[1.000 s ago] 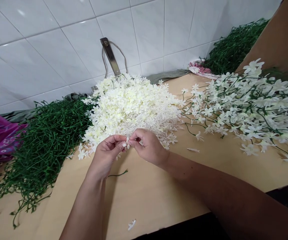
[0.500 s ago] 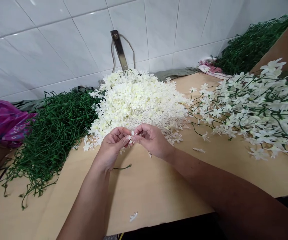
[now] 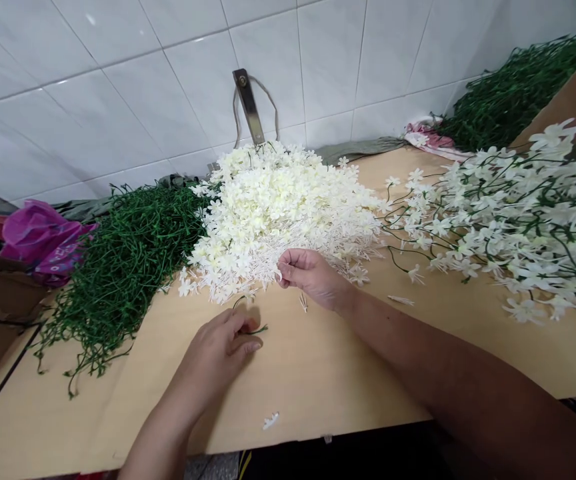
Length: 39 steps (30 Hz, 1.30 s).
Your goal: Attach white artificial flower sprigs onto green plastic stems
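Observation:
My left hand (image 3: pixel 224 348) lies low on the tan tabletop (image 3: pixel 318 373), its fingertips closing on a thin green stem (image 3: pixel 259 329). My right hand (image 3: pixel 309 276) is curled shut at the front edge of the heap of loose cream flowers (image 3: pixel 278 207); what its fingers pinch is hidden. A single small flower (image 3: pixel 303 303) lies on the table just under my right hand.
A mound of green stems (image 3: pixel 123 257) lies to the left, more green stems (image 3: pixel 513 93) at the back right. Finished flower sprays (image 3: pixel 513 220) spread on the right. A purple bag (image 3: pixel 41 237) sits on a brown box at far left. One flower (image 3: pixel 271 421) lies near the table's front edge.
My hands were pinched together on a small flower. Now my left hand has dropped to the table onto the green stem, and my right hand stays at the flower heap.

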Available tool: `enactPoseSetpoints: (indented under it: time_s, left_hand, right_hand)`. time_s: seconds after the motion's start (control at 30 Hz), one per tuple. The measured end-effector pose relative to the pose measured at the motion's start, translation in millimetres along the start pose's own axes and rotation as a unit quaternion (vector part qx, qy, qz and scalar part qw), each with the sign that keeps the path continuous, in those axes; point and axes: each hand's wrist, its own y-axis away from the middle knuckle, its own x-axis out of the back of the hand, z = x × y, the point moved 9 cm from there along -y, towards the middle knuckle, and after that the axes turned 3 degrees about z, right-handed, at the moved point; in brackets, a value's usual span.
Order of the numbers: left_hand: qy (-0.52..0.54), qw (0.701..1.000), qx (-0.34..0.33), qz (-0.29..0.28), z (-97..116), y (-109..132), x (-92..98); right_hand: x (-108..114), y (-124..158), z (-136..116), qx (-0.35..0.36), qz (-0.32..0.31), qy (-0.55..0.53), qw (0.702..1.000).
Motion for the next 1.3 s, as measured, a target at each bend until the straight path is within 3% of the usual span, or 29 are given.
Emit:
enactPoseSetpoints:
  time_s: [0.1,0.2,0.27,0.33,0.43,0.57,0.67,0.77,0.83,0.97,1.07,1.17,1.3]
  left_hand:
    - [-0.078,0.997,0.002,0.025,1.7,-0.5,-3.2]
    - [-0.121,0.991,-0.015,0.058,6.0,-11.0,6.6]
    - [-0.128,0.986,-0.007,0.11,1.0,-21.7,27.1]
    - [-0.122,0.973,0.01,0.198,-7.8,-32.1,59.2]
    - [-0.051,0.949,0.042,0.31,-21.8,-44.4,104.1]
    - [0.095,0.932,0.032,0.35,-20.0,-56.0,126.1]
    - [0.227,0.918,0.005,0.325,-9.5,-58.3,114.5]
    - [0.304,0.918,0.018,0.253,-2.9,-59.7,82.5]
    - [0.343,0.917,0.037,0.201,-1.9,-59.3,57.1]
    - [0.402,0.909,0.072,0.085,1.8,-57.7,6.8]
    - [0.41,0.909,0.077,0.018,7.7,-56.9,-18.6]
    - [0.403,0.912,0.066,-0.025,11.9,-58.1,-31.6]
    - [0.422,0.904,0.047,-0.055,13.2,-60.2,-33.7]
  right_hand:
    - [-3.1,1.1,1.7,0.007,-0.019,0.017,1.0]
    - [-6.2,1.9,3.5,0.006,-0.032,0.027,0.999]
    - [-6.7,1.9,4.2,0.004,-0.033,0.027,0.999]
    - [-5.6,1.3,4.4,0.0,-0.029,0.025,0.999]
    - [-2.1,0.1,4.0,-0.005,-0.019,0.018,1.0]
    - [-2.7,2.0,9.0,-0.041,-0.024,-0.008,0.999]
    - [-18.2,10.7,23.5,-0.118,-0.098,-0.021,0.988]
    - [-31.3,24.3,40.7,-0.205,-0.193,0.018,0.96]
    - [-28.8,27.1,44.4,-0.23,-0.22,0.038,0.947]
    - [1.0,9.6,28.5,-0.184,-0.139,0.044,0.972]
    - [15.3,0.1,13.8,-0.133,-0.077,0.027,0.988]
    - [12.8,-0.4,12.9,-0.121,-0.063,0.034,0.99]
    - [8.7,-0.8,18.1,-0.118,-0.059,0.038,0.99]
